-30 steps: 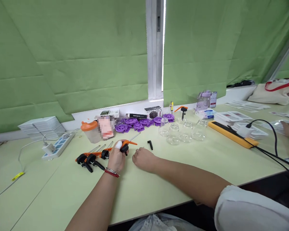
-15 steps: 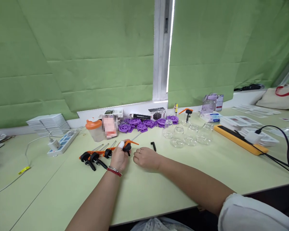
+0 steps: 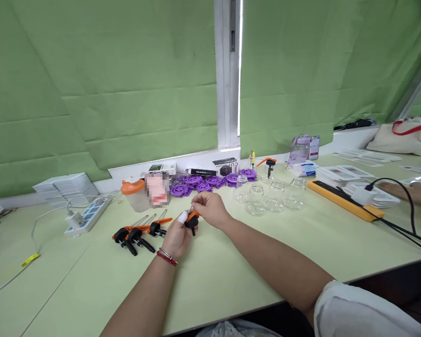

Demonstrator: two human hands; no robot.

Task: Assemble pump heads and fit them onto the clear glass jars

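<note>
My left hand (image 3: 178, 237) is closed around a black and orange dispenser top (image 3: 191, 221) above the table's middle. Just above it, my right hand (image 3: 210, 209) pinches at a thin metal rod by the orange part; its fingertips partly hide the spot. Several similar black and orange tops (image 3: 136, 234) with metal rods lie left of my left hand. Clear glass jars (image 3: 256, 208) stand to the right, and one top with an orange lever (image 3: 269, 163) rests on a jar behind them. Purple plastic discs (image 3: 214, 181) are piled at the back.
An orange-lidded cup (image 3: 135, 199) stands at back left, near a white power strip (image 3: 91, 216) and stacked white sheets (image 3: 65, 188). To the right lie a yellow power strip (image 3: 344, 201), cables and papers. Another person's hand (image 3: 419, 193) reaches in at far right.
My right hand has moved up from the table to the orange part in my left hand. The black elbow piece on the table is no longer visible. Another person's hand has appeared at right.
</note>
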